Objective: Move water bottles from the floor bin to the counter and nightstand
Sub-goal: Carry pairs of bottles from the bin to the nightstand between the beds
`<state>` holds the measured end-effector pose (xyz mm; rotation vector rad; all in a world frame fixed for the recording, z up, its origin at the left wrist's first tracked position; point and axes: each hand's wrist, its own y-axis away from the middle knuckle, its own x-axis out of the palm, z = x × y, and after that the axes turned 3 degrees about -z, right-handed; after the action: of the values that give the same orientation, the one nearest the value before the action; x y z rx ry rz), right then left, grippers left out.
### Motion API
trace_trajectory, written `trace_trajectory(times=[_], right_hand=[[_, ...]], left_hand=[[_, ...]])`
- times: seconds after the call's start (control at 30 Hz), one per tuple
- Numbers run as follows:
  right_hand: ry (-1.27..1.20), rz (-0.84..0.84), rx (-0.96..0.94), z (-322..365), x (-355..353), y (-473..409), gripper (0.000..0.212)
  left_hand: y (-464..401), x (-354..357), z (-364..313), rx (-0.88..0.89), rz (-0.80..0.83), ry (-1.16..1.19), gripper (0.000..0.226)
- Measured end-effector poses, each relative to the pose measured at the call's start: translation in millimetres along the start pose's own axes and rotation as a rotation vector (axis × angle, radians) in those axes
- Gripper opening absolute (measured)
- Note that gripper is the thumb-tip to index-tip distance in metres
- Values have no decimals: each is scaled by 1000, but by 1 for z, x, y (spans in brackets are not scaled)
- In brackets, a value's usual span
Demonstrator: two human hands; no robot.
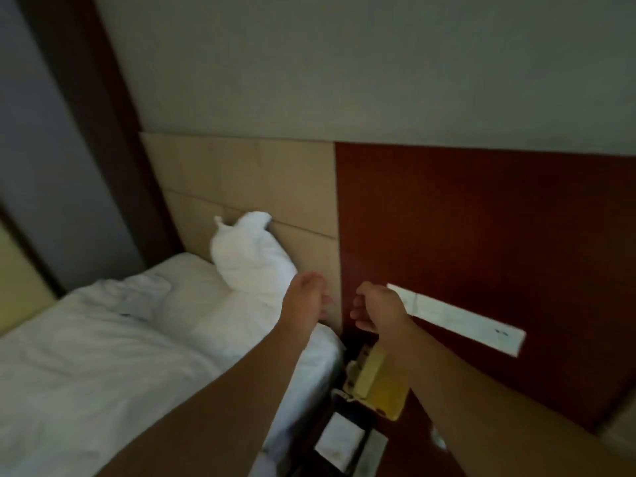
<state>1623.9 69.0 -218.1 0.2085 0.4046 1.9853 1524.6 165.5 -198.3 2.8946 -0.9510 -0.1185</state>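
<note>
left hand (304,297), right hand (377,309), rumpled white pillow (251,253)

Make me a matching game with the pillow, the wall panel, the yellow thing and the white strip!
Things:
1. pillow
2. dark red wall panel
3. yellow object
4. white strip

Places:
A. fixed slanting across the dark red panel
B. low down, between the bed and the right forearm
C. propped against the beige headboard
D. right of the beige headboard

Pairs: 1-C, 2-D, 3-B, 4-A
</note>
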Motion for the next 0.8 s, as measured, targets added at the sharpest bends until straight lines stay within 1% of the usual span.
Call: trace_trajectory(times=[0.1,0.27,0.4,0.53,0.63,0.8], right_hand=[[6,133,-94,44,59,45,18],[32,383,-204,98,170,133,18],[77,593,-274,119,277,242,18],[113,815,-332,104,372,373,18],[106,976,-346,79,436,478,15],[135,1210,-279,20,527,657,15]], left_hand=[[18,-72,-54,76,-131,32,11],[66,-205,-115,179,-368,28,11],[135,-332,-151,264,-615,51,13],[224,-454,-162,292,-817,38,16],[302,-546,-161,302,-956,-2,12],[449,-687,-153,271,-1201,-81,12]])
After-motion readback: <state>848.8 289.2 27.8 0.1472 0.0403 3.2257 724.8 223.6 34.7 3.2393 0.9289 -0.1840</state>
